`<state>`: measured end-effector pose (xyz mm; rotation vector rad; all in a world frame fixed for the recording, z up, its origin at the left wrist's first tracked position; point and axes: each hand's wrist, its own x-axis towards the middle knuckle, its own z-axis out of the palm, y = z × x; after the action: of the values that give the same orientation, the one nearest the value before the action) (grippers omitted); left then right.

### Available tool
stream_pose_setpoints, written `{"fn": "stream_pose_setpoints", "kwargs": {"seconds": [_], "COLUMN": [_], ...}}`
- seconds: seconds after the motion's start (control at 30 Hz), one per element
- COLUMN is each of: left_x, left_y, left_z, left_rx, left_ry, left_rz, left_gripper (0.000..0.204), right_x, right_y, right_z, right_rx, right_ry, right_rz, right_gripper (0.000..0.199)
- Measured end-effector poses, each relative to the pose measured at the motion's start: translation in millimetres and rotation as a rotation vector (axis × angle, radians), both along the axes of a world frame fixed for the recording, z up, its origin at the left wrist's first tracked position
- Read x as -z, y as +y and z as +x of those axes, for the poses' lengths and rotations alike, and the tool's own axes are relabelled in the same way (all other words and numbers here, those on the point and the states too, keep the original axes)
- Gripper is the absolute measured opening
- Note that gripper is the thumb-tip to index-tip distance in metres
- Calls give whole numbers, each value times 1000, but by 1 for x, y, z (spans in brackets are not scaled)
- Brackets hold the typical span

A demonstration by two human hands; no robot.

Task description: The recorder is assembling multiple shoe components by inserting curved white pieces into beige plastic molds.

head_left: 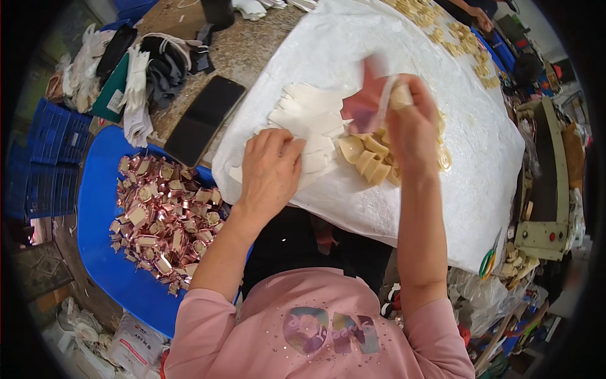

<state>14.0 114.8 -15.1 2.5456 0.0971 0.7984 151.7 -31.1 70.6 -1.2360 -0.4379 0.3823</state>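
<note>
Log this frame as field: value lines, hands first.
left hand: resting on white sheets
right hand: raised, motion-blurred, appears to hold a pinkish piece
below right hand: beige curved pieces, piled
surface: white-covered table
left side: blue tub holding shiny pink-and-beige pieces; dark phone
right edge: scissors

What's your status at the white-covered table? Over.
Left hand resting on white cut-out sheets. Right hand raised, blurred, apparently pinching a pink foil-like piece. Cream curved pieces heaped close by; nothing seen blocking either hand.
</note>
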Motion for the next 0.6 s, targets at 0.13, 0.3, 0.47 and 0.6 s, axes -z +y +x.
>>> {"fn": "stream_pose_setpoints", "kwargs": {"seconds": [0.13, 0.3, 0.47, 0.6], "left_x": [-11, -36, -17, -19], "left_y": [-4, -46, -73, -79], "left_z": [-2, -2, -13, -12], "left_rx": [-13, 497, 577, 394], "left_ry": [69, 100, 328, 322], "left_rz": [26, -586, -1324, -1325], "left_gripper": [27, 49, 46, 41], "right_x": [-5, 23, 41, 44], "right_y": [-39, -71, -82, -92], "right_z": [-15, -54, -78, -89], "right_rx": [129, 25, -42, 60], "right_ry": [-220, -468, -576, -250], "right_rz": [-88, -327, -467, -178], "right_gripper": [7, 15, 23, 11]}}
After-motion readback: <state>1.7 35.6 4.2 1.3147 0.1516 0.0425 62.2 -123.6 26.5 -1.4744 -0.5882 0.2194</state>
